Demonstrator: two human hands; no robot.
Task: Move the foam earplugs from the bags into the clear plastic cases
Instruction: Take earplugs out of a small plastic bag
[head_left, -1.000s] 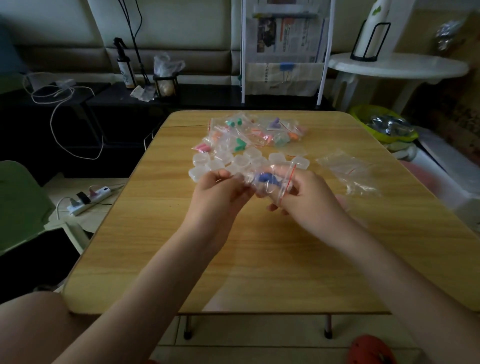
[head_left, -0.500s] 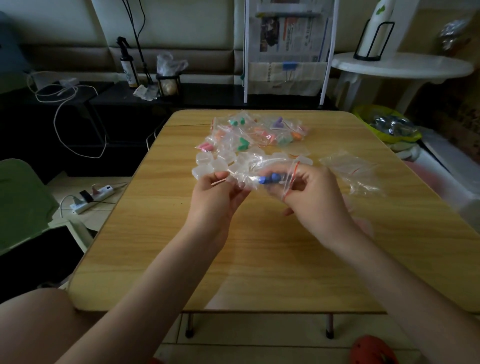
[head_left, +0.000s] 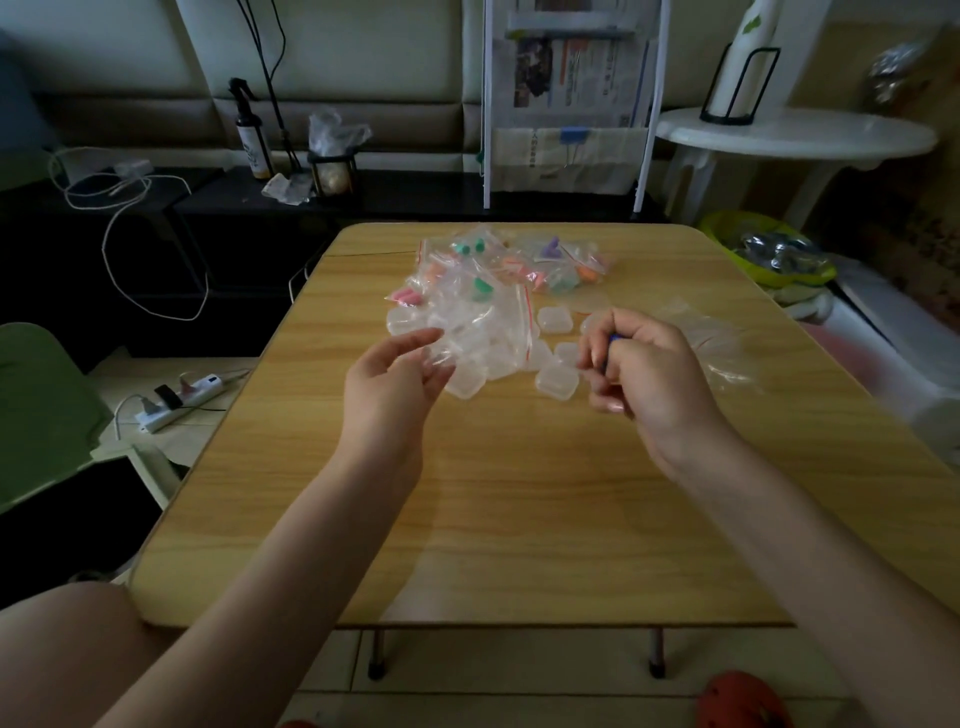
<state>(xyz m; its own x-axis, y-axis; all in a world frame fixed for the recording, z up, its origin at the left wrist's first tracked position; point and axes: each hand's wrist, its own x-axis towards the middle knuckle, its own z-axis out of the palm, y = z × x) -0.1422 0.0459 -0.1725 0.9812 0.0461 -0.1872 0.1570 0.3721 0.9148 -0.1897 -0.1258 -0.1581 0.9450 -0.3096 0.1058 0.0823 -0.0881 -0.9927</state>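
The left hand (head_left: 395, 379) pinches the lower corner of an emptied clear zip bag (head_left: 485, 322) with a red seal strip; the bag rises up and away from its fingertips, over the cluster of cases. The right hand (head_left: 644, 374) is curled into a loose fist around blue foam earplugs (head_left: 613, 340), of which only a small blue tip shows above the thumb.

Between the two hands, on the wooden table (head_left: 519, 493), lie several small clear plastic cases (head_left: 557, 382); the nearest sits just left of the right hand's fingers, and more are spread beyond it and under the held bag. Whether any of them is open cannot be told.

Farther from both hands, toward the table's far edge, lies a pile of sealed bags of earplugs (head_left: 519, 265) in green, pink, orange and purple. Just beyond and to the right of the right hand lies a flat, crumpled empty bag (head_left: 722, 343) on the tabletop.
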